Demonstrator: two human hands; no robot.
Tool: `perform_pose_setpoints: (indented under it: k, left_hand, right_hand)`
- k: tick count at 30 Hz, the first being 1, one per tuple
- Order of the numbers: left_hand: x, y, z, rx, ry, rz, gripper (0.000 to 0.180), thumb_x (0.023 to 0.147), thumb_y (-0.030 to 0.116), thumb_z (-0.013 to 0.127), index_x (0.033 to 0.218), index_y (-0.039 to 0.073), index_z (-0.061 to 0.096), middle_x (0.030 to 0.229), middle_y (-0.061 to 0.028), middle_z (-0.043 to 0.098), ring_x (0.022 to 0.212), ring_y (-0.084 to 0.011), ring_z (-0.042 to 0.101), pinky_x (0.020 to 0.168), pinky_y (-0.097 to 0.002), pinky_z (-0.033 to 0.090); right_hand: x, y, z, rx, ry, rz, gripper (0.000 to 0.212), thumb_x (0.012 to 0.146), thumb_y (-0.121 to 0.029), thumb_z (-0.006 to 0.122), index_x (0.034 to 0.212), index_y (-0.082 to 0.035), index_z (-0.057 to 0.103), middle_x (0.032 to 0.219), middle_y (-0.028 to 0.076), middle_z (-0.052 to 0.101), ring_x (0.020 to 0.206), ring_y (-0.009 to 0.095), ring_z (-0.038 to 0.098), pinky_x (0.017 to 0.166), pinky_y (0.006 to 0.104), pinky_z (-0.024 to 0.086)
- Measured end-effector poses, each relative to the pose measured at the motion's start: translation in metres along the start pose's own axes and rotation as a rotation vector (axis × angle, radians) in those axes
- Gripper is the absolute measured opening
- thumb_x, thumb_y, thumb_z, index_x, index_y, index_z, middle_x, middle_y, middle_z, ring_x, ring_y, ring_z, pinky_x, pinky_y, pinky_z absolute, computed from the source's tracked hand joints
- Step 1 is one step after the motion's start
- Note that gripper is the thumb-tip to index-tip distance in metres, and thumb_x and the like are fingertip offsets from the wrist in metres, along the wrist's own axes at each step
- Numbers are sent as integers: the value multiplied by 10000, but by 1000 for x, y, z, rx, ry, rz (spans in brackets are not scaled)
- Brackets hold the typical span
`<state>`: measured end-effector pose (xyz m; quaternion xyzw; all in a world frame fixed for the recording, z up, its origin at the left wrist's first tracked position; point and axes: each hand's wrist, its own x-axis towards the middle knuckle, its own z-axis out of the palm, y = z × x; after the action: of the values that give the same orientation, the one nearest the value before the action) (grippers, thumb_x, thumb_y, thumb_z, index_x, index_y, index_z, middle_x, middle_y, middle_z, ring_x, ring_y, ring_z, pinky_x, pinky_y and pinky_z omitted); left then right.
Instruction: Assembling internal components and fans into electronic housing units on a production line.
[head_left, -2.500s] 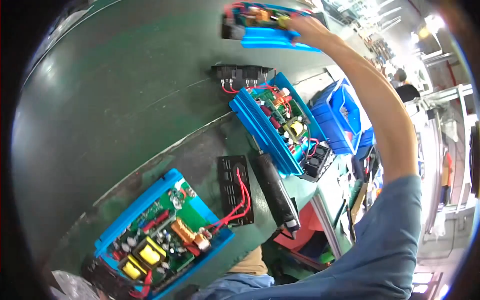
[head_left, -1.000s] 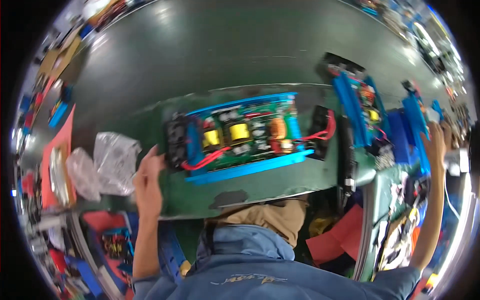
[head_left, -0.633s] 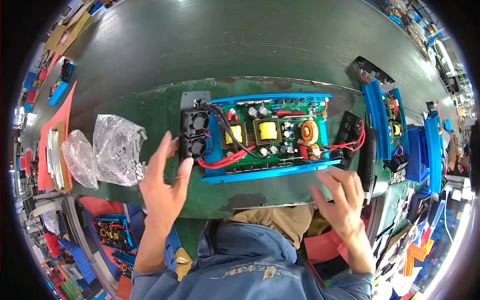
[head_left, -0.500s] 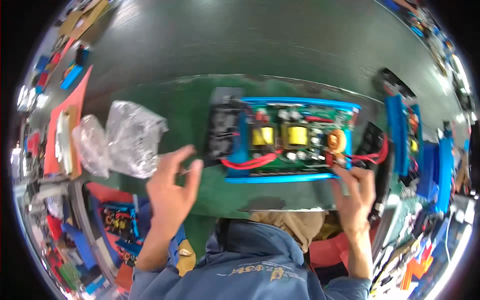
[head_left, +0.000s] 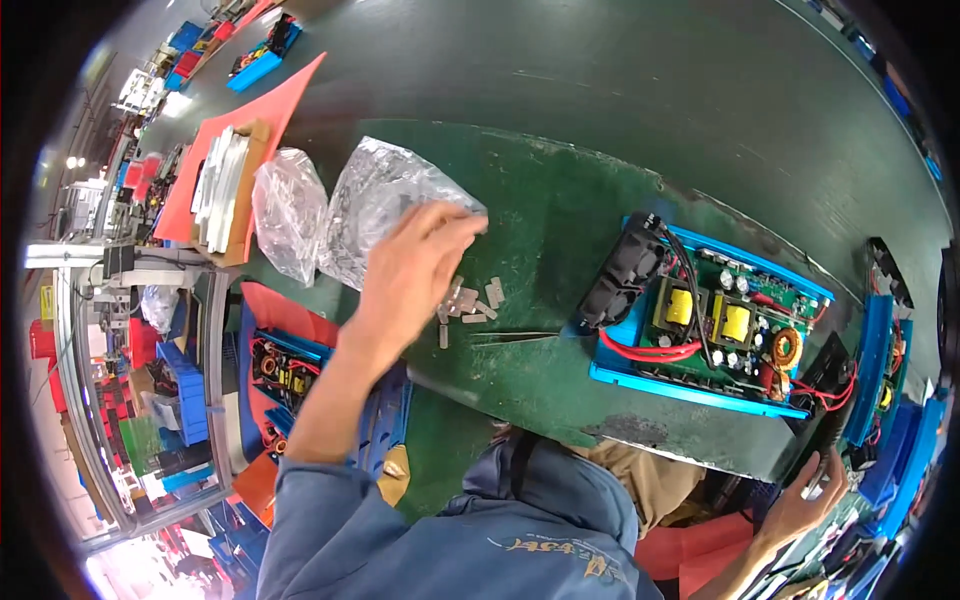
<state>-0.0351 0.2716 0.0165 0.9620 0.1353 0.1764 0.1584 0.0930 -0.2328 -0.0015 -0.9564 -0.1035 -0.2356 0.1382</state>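
At the left of the bench, my left hand (head_left: 410, 285) has its fingers pressed together at the right corner of a clear plastic bag (head_left: 375, 190). Beside this hand lie several small flat metal pieces (head_left: 468, 300) and a pair of tweezers (head_left: 515, 336). My right hand (head_left: 805, 500) is low at the right, past the bench edge, closed around a dark, long tool (head_left: 828, 435) whose kind I cannot make out. Between the hands, an open blue-framed power circuit unit (head_left: 715, 315) lies tilted, with a black twin-fan part (head_left: 622, 275) at its left end and red wires (head_left: 650, 352).
A second clear bag (head_left: 290, 215) and a cardboard box of pale flat strips (head_left: 222, 190) stand far left beside a red sheet (head_left: 300, 95). More blue-framed units stand at the right edge (head_left: 872, 370) and below left (head_left: 290, 370). A metal rack (head_left: 215, 370) borders the left.
My left hand has moved up to the bag's corner. My right hand has left the circuit unit and gone down right to the dark tool. The view has turned, and the fan part sits differently.
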Motion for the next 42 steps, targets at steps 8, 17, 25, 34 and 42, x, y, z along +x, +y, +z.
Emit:
perform_pose_setpoints:
  k: [8,17,25,34,42]
  left_hand:
    - [17,-25,18,-2,-96,17,138,962,144,667,1067,55,680,1009,-86,670,825,-261,672,729,-343,534]
    - [1,83,-6,-662,-99,-142,172,1062,93,522,1171,-15,600,1016,-85,645,789,-116,619,730,-246,517]
    - [29,179,37,-243,-264,434,120,895,-27,720,1010,2,699,994,-77,717,897,-185,668,834,-294,509]
    - [40,200,51,150,-336,823,80,913,51,705,972,0,725,1456,-123,576,1301,-298,566,1080,-406,435]
    - [53,212,55,198,-389,878,59,875,34,736,899,-20,731,1476,-113,561,1369,-305,524,1109,-406,444]
  right_hand:
    - [-22,39,13,173,-84,360,495,999,-226,688,1419,-9,541,1182,173,645,1014,234,632,860,332,505]
    - [-113,-17,-39,784,-393,946,394,945,-247,679,1264,-28,601,777,2,585,623,77,517,567,228,401]
    - [-159,-79,-37,1041,-839,793,520,831,-214,823,1230,-18,551,903,85,648,841,182,633,761,336,511]
    - [-162,-89,-18,1214,-817,517,408,1076,-280,430,1306,52,490,846,225,617,746,386,625,717,453,481]
    - [-160,-91,-13,1219,-802,524,403,1082,-282,433,1291,56,502,803,221,600,724,385,617,703,450,473]
